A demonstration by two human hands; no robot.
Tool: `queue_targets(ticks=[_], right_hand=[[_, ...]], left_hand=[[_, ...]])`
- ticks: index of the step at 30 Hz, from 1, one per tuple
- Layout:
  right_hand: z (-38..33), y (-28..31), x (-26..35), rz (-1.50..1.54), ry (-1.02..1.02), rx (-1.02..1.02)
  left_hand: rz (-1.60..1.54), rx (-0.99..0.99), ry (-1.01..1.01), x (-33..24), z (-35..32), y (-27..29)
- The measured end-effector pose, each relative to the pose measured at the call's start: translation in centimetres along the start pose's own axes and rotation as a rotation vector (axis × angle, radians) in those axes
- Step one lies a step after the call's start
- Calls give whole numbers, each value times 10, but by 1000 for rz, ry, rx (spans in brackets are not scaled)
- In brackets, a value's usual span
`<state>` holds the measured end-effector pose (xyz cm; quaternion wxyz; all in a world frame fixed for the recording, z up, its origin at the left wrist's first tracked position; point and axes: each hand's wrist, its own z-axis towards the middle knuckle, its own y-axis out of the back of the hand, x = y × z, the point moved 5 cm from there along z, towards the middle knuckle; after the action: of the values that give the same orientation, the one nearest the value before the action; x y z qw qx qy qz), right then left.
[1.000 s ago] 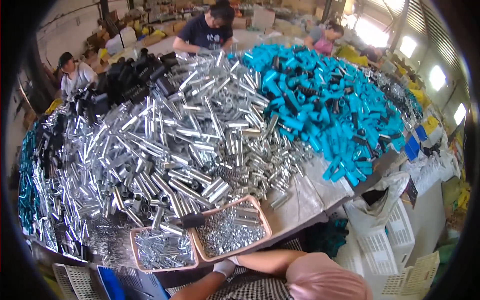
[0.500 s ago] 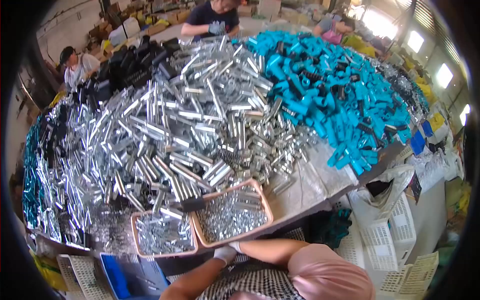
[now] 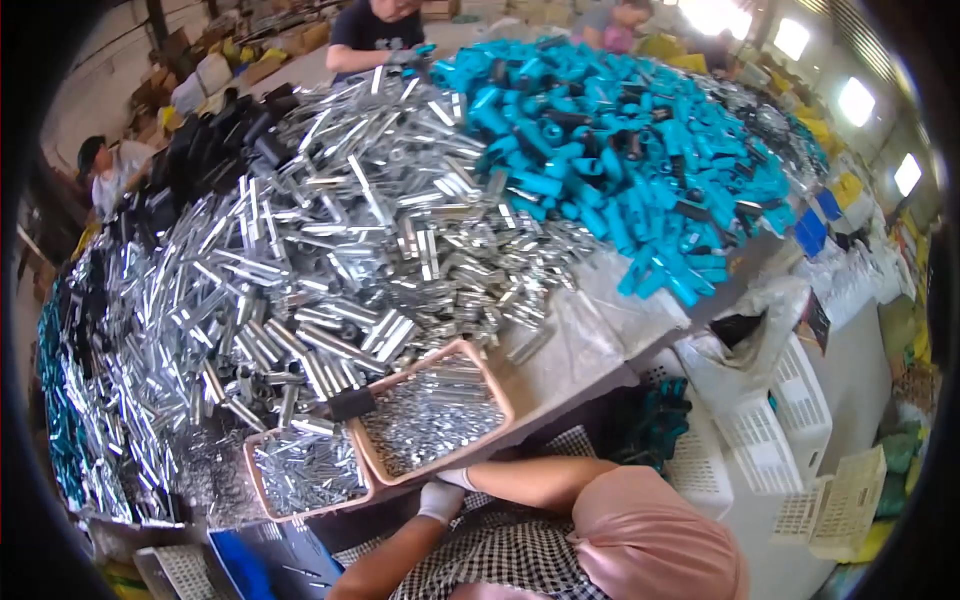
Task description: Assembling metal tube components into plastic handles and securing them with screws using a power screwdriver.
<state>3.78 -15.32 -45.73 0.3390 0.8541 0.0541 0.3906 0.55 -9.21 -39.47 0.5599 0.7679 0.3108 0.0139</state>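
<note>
Two shallow pink trays sit at the table's near edge. The larger tray (image 3: 432, 415) holds small shiny metal pieces, and the smaller tray (image 3: 305, 472) to its left holds short metal tubes. My left hand (image 3: 438, 502), in a white glove, rests just under the larger tray's near rim. My right forearm reaches in from a pink sleeve (image 3: 655, 530), and my right hand (image 3: 464, 479) meets the left there, mostly hidden. Whether either hand grips anything is not visible. A small black block (image 3: 352, 403) lies between the trays.
A huge heap of silver metal tubes (image 3: 330, 250) covers the table, with teal tubes (image 3: 620, 150) at right and black tubes (image 3: 215, 140) at far left. White plastic crates (image 3: 790, 440) stand on the floor at right. Other people work at the table's far side (image 3: 375, 30).
The view has tilted, so the table sits higher and closer in frame. My hands stay at the larger tray's near edge, shifted only slightly.
</note>
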Motion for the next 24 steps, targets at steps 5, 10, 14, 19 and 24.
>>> queue_targets(ticks=[5,10,14,19,24], right_hand=[[-129,205,74,-308,578,511],[-234,317,84,-698,891,527],[-246,357,45,-120,640,406],[-289,499,-39,168,230,375],[-380,577,-127,256,-36,65]], left_hand=[[-1269,-52,4,-4,-68,56],[-2492,-360,342,28,-60,95],[-2398,-154,609,-32,-36,60],[-2122,339,323,-154,-50,130],[-955,65,-224,-186,-21,181]])
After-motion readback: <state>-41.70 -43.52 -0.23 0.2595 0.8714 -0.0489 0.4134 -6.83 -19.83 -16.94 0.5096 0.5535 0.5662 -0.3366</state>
